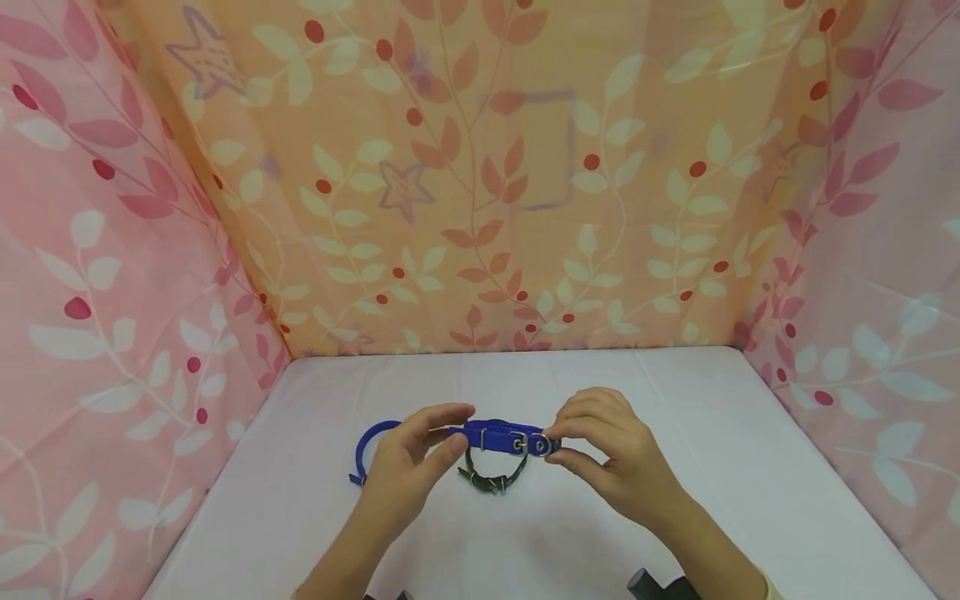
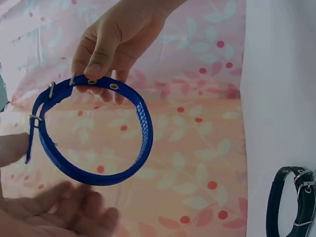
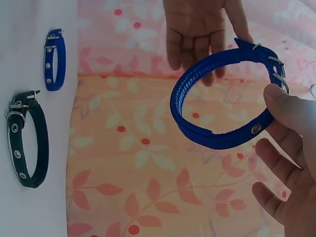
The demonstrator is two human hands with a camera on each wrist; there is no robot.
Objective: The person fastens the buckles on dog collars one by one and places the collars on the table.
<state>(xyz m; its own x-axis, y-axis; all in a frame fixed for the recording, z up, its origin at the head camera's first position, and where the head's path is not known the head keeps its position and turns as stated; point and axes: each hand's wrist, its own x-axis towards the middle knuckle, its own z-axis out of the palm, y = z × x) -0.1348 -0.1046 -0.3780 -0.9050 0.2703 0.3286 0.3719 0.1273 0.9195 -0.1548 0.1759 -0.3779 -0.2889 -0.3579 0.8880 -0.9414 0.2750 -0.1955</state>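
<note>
A blue buckled collar (image 1: 495,437), closed into a ring with metal eyelets and a D-ring, is held up above the table. My right hand (image 1: 626,458) pinches it beside the buckle, between thumb and fingers, at its right end in the head view. At the other end is my left hand (image 1: 408,462), thumb at the strap's free tip. Its fingers (image 3: 195,49) are stretched out loosely and not wrapped round the band. Below the held collar, a dark green collar (image 1: 491,483) stands on the table, partly covered by it in the head view.
Another blue collar (image 1: 362,450) rests on the white table (image 1: 637,383) at the left, partly behind my left hand. Patterned curtains (image 1: 480,250) enclose the table at the back and both sides. Dark gear (image 1: 660,586) shows at the bottom edge near my right forearm.
</note>
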